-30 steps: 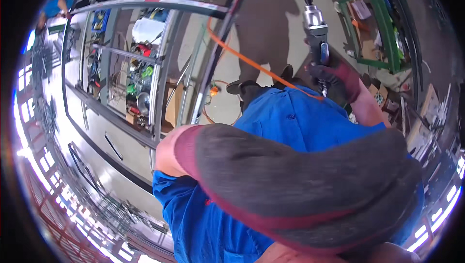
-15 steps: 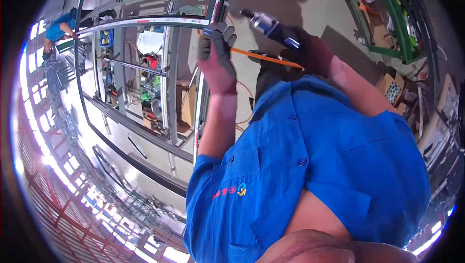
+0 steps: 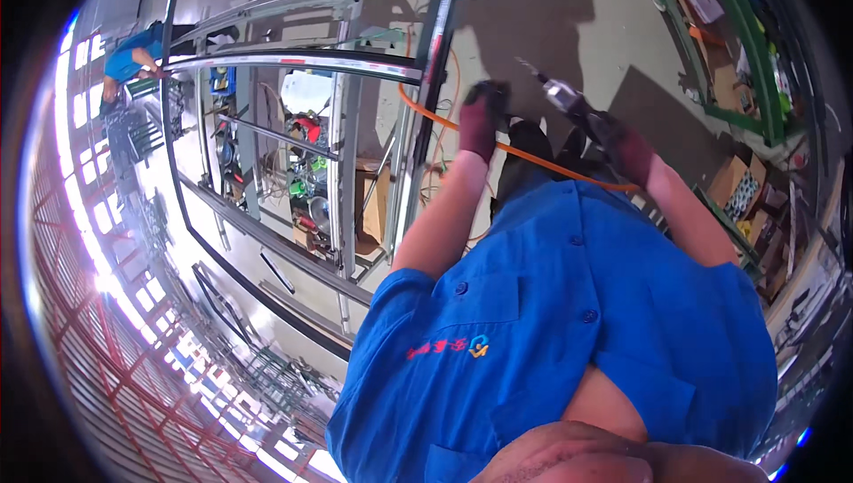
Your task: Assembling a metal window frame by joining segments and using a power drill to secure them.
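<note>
My right hand (image 3: 626,147), in a dark glove with a maroon cuff, is wrapped round a drill (image 3: 576,108). The drill has a silver chuck and a thin bit pointing up and left, away from the metal frame. My left hand (image 3: 482,119), in a similar glove, hangs just right of the frame's corner without touching it. Its fingers are dark and smeared. An orange hose (image 3: 542,161) runs from beside the frame, past my left wrist, to below my right hand. The large rectangular frame (image 3: 433,56) has dark outer edges and silvery bars.
At far left a co-worker in blue (image 3: 133,52) reaches to the frame's other end. Below the frame lie tools and a cardboard box (image 3: 373,203). A green rack (image 3: 742,127) with parts stands at right, near an open box (image 3: 742,185) of small pieces.
My left hand has left the frame's corner and moved right, towards my body. The drill has swung right and now points more upward, still in my right hand. The whole view has shifted slightly.
</note>
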A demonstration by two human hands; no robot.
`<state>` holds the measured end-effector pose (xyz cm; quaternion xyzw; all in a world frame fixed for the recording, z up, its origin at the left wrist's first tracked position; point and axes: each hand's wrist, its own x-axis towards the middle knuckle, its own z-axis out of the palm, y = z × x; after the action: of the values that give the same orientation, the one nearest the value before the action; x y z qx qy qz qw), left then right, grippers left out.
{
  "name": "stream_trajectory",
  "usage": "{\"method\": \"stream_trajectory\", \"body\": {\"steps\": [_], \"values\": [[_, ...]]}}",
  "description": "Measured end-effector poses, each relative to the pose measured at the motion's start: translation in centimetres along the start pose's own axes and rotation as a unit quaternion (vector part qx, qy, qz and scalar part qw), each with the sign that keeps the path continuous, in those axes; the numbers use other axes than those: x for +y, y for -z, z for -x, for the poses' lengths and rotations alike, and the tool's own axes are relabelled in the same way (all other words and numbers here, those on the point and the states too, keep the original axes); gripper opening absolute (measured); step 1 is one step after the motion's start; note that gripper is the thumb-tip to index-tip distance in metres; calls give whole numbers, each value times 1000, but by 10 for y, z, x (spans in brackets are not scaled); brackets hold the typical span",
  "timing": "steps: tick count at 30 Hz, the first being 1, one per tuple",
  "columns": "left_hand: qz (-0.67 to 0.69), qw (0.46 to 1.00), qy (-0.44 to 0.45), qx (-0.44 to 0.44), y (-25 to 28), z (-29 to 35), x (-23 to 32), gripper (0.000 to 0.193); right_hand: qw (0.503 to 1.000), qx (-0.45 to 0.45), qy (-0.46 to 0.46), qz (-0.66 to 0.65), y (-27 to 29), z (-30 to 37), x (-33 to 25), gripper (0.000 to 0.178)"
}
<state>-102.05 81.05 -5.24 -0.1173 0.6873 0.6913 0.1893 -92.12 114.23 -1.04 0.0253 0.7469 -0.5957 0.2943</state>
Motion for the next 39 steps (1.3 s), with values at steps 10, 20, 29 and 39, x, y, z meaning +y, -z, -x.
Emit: {"method": "stream_trajectory", "body": {"steps": [10,20,29,39], "values": [[154,978,102,-91,-76,26,60,27,993,80,17,88,74,43,-19,69],[-172,961,-99,193,17,-16,-18,33,993,-21,-90,71,-24,-78,-85,70],[337,924,31,175,26,-9,3,40,992,-94,-63,52,-32,-85,-67,71],[247,954,62,158,19,-1,17,36,989,-92,-67,92,-33,-80,-35,68]]}}
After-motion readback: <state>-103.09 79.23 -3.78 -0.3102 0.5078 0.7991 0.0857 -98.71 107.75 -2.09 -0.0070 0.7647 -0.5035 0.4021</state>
